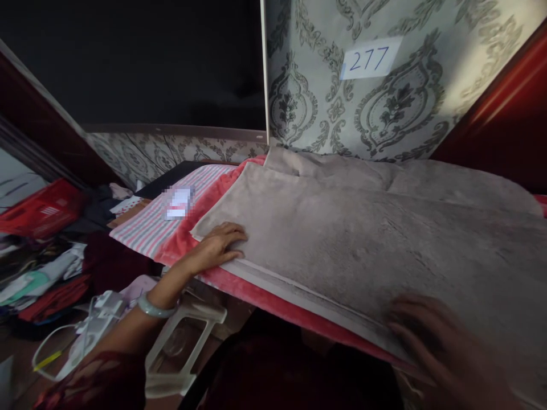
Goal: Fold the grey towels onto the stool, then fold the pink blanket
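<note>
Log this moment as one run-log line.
left hand: flat on grey cloth, near corner | right hand: blurred, on cloth's front edge | cloth: spread over pink cover | iron: lower left, untouched

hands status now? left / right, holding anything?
Left hand: open, flat on the grey cloth, holding nothing.
Right hand: blurred, on the same cloth; grip cannot be told.

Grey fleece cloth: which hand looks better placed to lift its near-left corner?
Probably the left hand: it lies flat on the grey fleece cloth right at that corner. The right hand, blurred, rests far along the near edge.
</note>
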Tool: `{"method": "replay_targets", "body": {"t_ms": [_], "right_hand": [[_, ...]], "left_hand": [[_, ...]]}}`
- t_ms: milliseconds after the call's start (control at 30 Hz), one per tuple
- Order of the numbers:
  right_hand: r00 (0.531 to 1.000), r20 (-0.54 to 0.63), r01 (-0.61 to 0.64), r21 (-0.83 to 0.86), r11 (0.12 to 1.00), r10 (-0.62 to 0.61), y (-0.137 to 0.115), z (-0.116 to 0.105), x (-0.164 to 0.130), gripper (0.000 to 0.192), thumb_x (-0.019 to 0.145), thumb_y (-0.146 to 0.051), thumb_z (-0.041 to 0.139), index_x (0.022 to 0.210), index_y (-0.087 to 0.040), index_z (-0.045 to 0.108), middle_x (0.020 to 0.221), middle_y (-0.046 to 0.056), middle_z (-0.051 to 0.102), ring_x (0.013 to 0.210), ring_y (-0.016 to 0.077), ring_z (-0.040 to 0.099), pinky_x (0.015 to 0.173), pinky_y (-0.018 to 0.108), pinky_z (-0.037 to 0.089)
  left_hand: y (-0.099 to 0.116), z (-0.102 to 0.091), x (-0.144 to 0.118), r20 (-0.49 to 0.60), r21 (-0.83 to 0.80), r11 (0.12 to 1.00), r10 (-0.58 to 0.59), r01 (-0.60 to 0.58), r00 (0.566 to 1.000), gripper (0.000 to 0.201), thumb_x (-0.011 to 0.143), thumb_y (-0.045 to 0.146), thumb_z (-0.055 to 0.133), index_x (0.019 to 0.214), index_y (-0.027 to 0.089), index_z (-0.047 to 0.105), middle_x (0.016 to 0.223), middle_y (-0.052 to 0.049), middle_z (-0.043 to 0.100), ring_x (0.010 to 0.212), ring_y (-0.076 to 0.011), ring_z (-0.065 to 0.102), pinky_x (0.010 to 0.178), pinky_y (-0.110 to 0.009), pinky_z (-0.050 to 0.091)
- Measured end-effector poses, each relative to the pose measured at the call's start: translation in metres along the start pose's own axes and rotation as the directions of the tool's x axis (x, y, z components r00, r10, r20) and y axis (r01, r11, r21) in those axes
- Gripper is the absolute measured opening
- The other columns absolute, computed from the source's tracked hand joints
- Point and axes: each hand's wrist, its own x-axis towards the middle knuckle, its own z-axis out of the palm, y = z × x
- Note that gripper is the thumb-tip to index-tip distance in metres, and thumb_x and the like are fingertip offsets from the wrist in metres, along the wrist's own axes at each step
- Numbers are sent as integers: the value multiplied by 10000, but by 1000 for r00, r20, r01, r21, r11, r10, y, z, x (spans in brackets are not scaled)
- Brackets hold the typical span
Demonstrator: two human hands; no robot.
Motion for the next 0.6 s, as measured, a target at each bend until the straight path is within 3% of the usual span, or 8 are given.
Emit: {"method": "replay_targets", "body": {"t_ms": [100, 267, 400, 600], "right_hand": [[996, 36, 84, 7, 996, -84, -14, 14, 24, 183, 983, -374, 575, 1055, -291, 721, 1058, 88, 727, 958, 287, 709, 775, 462, 617], [980, 65, 191, -82, 978, -186, -23, 12, 33, 195, 971, -296, 556, 1054, -284, 733, 1030, 88, 744, 923, 291, 710, 762, 473, 600], [970, 31, 243, -170, 955, -242, -24, 13, 30, 225, 969, -218, 515, 1032, -270, 724, 1014, 80, 747, 900, 278, 696, 758, 453, 594], [952, -4, 300, -209, 931, -307, -34, 10, 33, 198, 996, -175, 484, 994, -208, 680, 916, 73, 727, 851, 220, 670, 752, 363, 589]], "left_hand": [[-5, -1, -5, 51, 33, 999, 24, -26, 998, 343, 995, 410, 589, 1272, 218, 651, 1337, -129, 645, 1260, -253, 611, 1057, -446, 532], [-4, 4, -16, 90, 222, 974, 22, -42, 996, 328, 1040, 282, 466, 1312, 225, 642, 1438, -133, 620, 1314, -247, 611, 1062, -428, 544], [-2, 12, -17, 36, 352, 934, 54, -64, 998, 332, 1048, 204, 390, 1230, 203, 667, 1352, -115, 675, 1245, -224, 648, 1035, -399, 553], [-2, 16, -20, -32, 424, 899, 136, -110, 990, 288, 1031, 161, 402, 1117, 176, 676, 1087, -95, 708, 1074, -207, 658, 965, -372, 555]]}}
